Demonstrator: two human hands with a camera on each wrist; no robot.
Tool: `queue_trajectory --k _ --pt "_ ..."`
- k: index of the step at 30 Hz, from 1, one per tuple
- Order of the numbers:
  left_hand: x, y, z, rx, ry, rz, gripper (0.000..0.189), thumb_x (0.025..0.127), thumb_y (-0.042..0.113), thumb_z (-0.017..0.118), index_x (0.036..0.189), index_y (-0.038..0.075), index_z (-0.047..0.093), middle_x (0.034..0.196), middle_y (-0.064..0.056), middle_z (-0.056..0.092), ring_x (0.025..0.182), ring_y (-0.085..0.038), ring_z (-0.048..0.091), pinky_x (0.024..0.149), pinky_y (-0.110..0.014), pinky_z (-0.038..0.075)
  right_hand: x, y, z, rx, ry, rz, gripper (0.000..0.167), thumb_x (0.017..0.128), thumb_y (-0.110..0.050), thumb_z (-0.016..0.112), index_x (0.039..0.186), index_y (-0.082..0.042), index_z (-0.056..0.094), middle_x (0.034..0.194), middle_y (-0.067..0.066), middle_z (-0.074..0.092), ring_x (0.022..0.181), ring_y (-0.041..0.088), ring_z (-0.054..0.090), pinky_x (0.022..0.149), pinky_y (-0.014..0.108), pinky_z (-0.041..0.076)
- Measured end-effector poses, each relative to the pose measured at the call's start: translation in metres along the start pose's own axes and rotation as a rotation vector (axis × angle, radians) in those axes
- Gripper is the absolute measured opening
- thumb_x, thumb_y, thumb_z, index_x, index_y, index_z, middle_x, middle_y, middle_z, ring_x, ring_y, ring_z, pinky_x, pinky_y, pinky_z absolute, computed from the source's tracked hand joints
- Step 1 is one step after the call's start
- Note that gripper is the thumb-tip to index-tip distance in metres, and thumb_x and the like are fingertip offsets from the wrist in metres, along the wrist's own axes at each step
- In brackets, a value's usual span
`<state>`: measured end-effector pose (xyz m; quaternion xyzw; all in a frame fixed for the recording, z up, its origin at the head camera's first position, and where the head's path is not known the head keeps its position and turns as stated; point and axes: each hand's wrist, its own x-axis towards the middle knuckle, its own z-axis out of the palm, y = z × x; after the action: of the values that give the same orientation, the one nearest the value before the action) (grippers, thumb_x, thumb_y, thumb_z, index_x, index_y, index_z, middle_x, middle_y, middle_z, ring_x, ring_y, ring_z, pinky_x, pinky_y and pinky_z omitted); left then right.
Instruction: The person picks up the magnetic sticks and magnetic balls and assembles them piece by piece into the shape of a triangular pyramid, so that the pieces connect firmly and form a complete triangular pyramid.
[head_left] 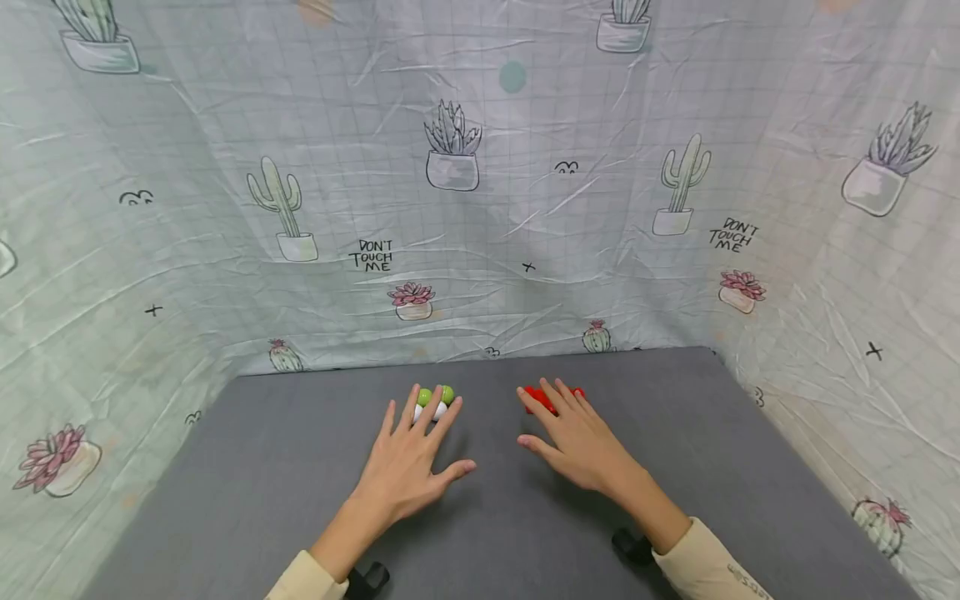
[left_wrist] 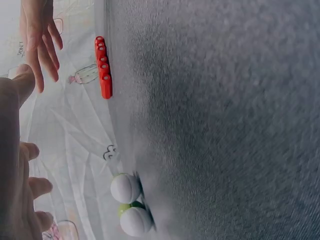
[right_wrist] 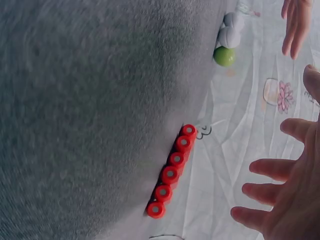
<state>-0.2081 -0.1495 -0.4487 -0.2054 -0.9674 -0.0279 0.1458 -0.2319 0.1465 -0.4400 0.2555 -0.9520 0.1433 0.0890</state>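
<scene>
My left hand [head_left: 401, 467] hovers over the table with its fingers spread, overlapping a small cluster of balls in the head view. Two green balls [head_left: 447, 394] lie at the back of that cluster, with white balls [head_left: 440, 412] in front. Palm down and fingers extended, my right hand [head_left: 585, 450] is held above the table on the other side, partly hiding several red pieces. In the right wrist view these red pieces [right_wrist: 170, 174] form a close row, each a short cylinder with a pale round centre. Neither hand holds anything.
A dark grey table [head_left: 495, 533] lies under both hands. Behind it and along both sides hangs a pale, wrinkled cloth [head_left: 525, 208] printed with potted cacti. Black wrist straps [head_left: 632, 547] sit near the cream sleeves [head_left: 705, 562].
</scene>
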Motion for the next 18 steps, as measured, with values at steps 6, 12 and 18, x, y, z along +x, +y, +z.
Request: queue_trajectory --k 6,12,18 --pt "0.005 -0.006 0.001 -0.002 0.015 0.001 0.088 0.093 0.084 0.037 0.165 0.034 0.025 0.173 -0.003 0.024 0.161 -0.036 0.016 0.125 -0.068 0.022 0.003 0.009 -0.003 0.022 -0.002 0.026 0.074 0.101 -0.063 0.053 0.163 -0.029 0.033 0.167 0.018 0.033 0.157 0.042 0.025 0.125 0.065 0.025" --pt "0.008 -0.017 -0.002 0.014 0.018 -0.017 0.089 0.093 0.084 0.036 0.165 0.034 0.023 0.173 -0.003 0.023 0.160 -0.037 0.018 0.126 -0.066 0.021 0.010 0.020 -0.008 0.022 0.003 0.027 0.073 0.102 -0.063 0.049 0.163 -0.027 0.032 0.167 0.019 0.033 0.156 0.044 0.026 0.124 0.065 0.026" --pt "0.014 -0.030 -0.003 0.011 0.022 -0.017 0.089 0.094 0.083 0.038 0.166 0.032 0.021 0.174 -0.005 0.020 0.160 -0.039 0.016 0.126 -0.067 0.019 0.016 0.030 -0.012 0.024 0.014 0.035 0.071 0.103 -0.060 0.050 0.163 -0.026 0.033 0.166 0.021 0.033 0.155 0.047 0.028 0.123 0.067 0.027"
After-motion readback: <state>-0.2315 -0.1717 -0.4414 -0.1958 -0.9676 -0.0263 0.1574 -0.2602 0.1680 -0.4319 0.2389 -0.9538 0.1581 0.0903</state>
